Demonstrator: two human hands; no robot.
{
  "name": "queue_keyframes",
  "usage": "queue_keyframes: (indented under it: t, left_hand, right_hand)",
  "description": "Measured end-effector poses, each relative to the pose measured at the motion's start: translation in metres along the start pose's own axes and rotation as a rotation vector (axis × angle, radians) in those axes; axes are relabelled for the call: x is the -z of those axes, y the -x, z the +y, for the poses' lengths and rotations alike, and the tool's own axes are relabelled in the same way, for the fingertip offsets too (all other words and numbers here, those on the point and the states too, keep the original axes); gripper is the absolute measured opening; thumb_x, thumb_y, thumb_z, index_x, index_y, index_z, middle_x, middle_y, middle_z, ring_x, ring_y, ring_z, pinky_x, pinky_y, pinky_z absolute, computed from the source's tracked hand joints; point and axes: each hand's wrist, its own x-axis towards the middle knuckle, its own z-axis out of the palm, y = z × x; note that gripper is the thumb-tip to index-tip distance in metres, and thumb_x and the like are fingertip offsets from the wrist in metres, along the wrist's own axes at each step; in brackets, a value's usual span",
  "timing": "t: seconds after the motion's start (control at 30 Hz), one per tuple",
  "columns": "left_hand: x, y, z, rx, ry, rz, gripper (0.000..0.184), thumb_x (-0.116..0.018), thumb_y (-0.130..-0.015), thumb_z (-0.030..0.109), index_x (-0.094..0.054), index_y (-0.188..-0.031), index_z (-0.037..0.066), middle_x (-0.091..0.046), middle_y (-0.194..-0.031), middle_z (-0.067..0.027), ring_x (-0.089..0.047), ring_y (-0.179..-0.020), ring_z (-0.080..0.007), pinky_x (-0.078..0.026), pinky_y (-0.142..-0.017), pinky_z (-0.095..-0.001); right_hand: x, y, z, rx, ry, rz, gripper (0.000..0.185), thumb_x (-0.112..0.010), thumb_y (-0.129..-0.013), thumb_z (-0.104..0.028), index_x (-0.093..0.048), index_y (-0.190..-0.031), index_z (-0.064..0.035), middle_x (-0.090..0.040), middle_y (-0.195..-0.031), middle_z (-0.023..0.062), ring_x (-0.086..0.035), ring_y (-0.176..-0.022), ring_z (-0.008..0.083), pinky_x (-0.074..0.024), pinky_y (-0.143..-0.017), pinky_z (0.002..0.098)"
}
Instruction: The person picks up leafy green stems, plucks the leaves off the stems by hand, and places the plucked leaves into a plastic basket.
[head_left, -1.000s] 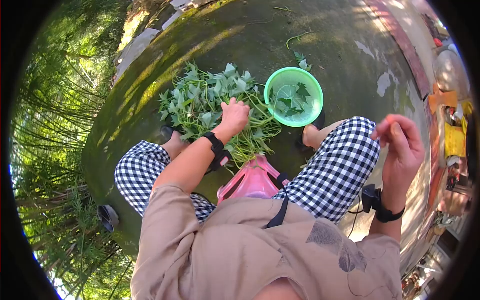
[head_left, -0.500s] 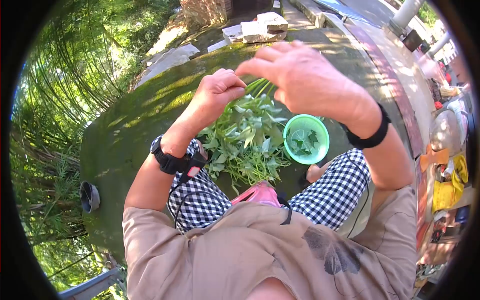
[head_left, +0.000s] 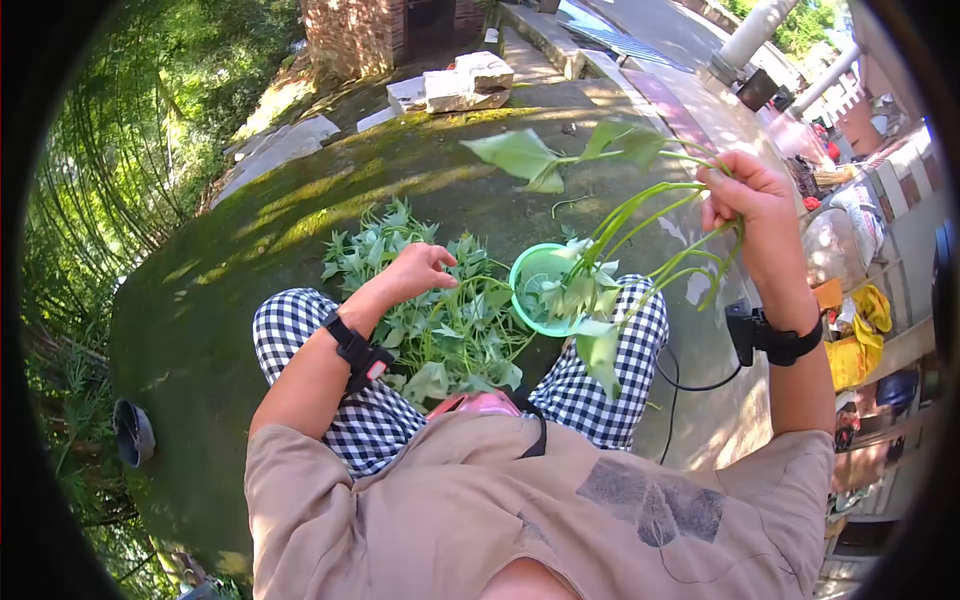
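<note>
My right hand (head_left: pixel 745 190), raised at the right, is closed around a bunch of long green leafy stems (head_left: pixel 640 215). Their leaves hang down over my knee and in front of the basket's right side. Over a heap of leafy greens (head_left: pixel 440 330) between my legs is my left hand (head_left: pixel 420 270), its fingers bent and apart, with no stem visible in them. A light green plastic basket (head_left: pixel 517 300) stands just right of the heap, with some leaves in it, partly hidden by the hanging bunch.
The ground (head_left: pixel 230 330) is dark and mossy. Pale stone blocks (head_left: pixel 465 85) lie ahead, near a brick structure (head_left: pixel 350 40). A dark bucket (head_left: pixel 133 433) is at the far left, beside dense plants. A yellow cloth (head_left: pixel 860 345) and other items line the right side.
My hands were close together above the heap and have moved apart. The right hand has swung right with the stems; the left has lowered towards the heap. The view has shifted right.
</note>
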Motion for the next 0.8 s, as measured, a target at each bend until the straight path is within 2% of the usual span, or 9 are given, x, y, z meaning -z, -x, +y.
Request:
queue_keyframes:
  t: [0.1,0.23,0.37,0.43,0.5,0.57,0.67,0.77,0.8]
  left_hand:
    - [-0.001,-0.006,0.007,-0.001,0.105,0.000,0.039,-0.076,-0.078,0.016,-0.067,-0.113,0.002,-0.067,-0.084,-0.0029,-0.059,-0.074,-0.0117,-0.049,-0.067,-0.0282]
    - [0.010,-0.011,0.021,0.037,0.440,0.065,0.033,-0.073,-0.079,0.012,-0.068,-0.110,0.000,-0.069,-0.084,-0.0041,-0.060,-0.070,-0.0082,-0.049,-0.062,-0.0247]
    - [0.033,-0.030,0.010,0.032,0.733,0.363,0.019,-0.068,-0.080,0.008,-0.069,-0.097,0.000,-0.068,-0.073,-0.0097,-0.062,-0.055,-0.0138,-0.050,-0.050,-0.0246]
    - [0.056,-0.039,0.005,0.101,0.718,0.486,0.018,-0.064,-0.085,0.011,-0.068,-0.099,0.000,-0.070,-0.078,-0.0100,-0.066,-0.061,-0.0153,-0.053,-0.052,-0.0267]
    - [0.069,-0.048,-0.002,0.014,0.759,0.561,0.019,-0.063,-0.086,0.012,-0.068,-0.100,0.001,-0.070,-0.078,-0.0092,-0.065,-0.060,-0.0133,-0.052,-0.052,-0.0251]
    - [0.071,-0.050,0.000,0.015,0.747,0.603,0.019,-0.064,-0.085,0.012,-0.068,-0.100,0.002,-0.070,-0.078,-0.0077,-0.064,-0.063,-0.0117,-0.052,-0.057,-0.0248]
    - [0.051,-0.069,-0.026,0.030,0.634,0.768,0.012,-0.068,-0.081,0.008,-0.069,-0.090,0.001,-0.069,-0.077,-0.0082,-0.063,-0.064,-0.0126,-0.049,-0.057,-0.0260]
    - [0.033,-0.082,-0.018,-0.145,0.177,0.911,0.007,-0.069,-0.077,0.005,-0.068,-0.083,0.002,-0.066,-0.076,-0.0063,-0.061,-0.065,-0.0143,-0.049,-0.061,-0.0286]
    - [0.030,-0.087,-0.010,-0.293,0.053,0.907,0.004,-0.068,-0.074,0.004,-0.065,-0.077,0.003,-0.061,-0.073,-0.0065,-0.060,-0.067,-0.0205,-0.049,-0.063,-0.0330]
  right_hand:
    - [0.020,0.006,-0.005,-0.067,-0.247,0.039,0.015,-0.062,-0.091,-0.014,-0.063,-0.093,0.0014,-0.049,-0.060,-0.0007,-0.055,-0.055,0.0130,-0.0411,-0.052,0.0248]
    - [-0.019,0.019,0.073,-0.231,-0.524,0.093,0.016,-0.060,-0.093,-0.016,-0.062,-0.098,-0.0004,-0.051,-0.060,0.0010,-0.061,-0.059,0.0195,-0.0407,-0.051,0.0280]
    - [-0.087,-0.004,0.158,-0.377,-0.809,0.045,0.019,-0.059,-0.095,-0.020,-0.063,-0.102,-0.0025,-0.052,-0.061,0.0014,-0.061,-0.059,0.0218,-0.0428,-0.054,0.0307]
    - [-0.109,-0.026,0.183,-0.393,-0.778,-0.004,0.023,-0.057,-0.097,-0.023,-0.061,-0.106,-0.0023,-0.052,-0.061,0.0013,-0.059,-0.058,0.0215,-0.0437,-0.055,0.0308]
    - [-0.124,-0.045,0.200,-0.435,-0.820,-0.029,0.026,-0.055,-0.098,-0.026,-0.060,-0.108,-0.0023,-0.051,-0.060,0.0008,-0.057,-0.058,0.0211,-0.0439,-0.056,0.0307]
    - [-0.131,-0.061,0.213,-0.509,-0.855,-0.053,0.028,-0.054,-0.099,-0.028,-0.059,-0.108,-0.0021,-0.050,-0.059,0.0003,-0.057,-0.058,0.0209,-0.0440,-0.056,0.0307]
    - [-0.139,-0.079,0.225,-0.669,-0.875,-0.063,0.031,-0.052,-0.099,-0.031,-0.059,-0.106,-0.0011,-0.047,-0.057,-0.0006,-0.056,-0.058,0.0205,-0.0441,-0.057,0.0316]
    - [-0.145,-0.086,0.246,-0.686,-0.890,-0.077,0.034,-0.052,-0.099,-0.033,-0.059,-0.105,-0.0001,-0.046,-0.056,-0.0013,-0.056,-0.058,0.0201,-0.0441,-0.058,0.0326]
    - [-0.148,-0.087,0.252,-0.716,-0.881,-0.056,0.036,-0.051,-0.099,-0.034,-0.060,-0.104,0.0003,-0.045,-0.056,-0.0018,-0.056,-0.056,0.0194,-0.0443,-0.058,0.0330]
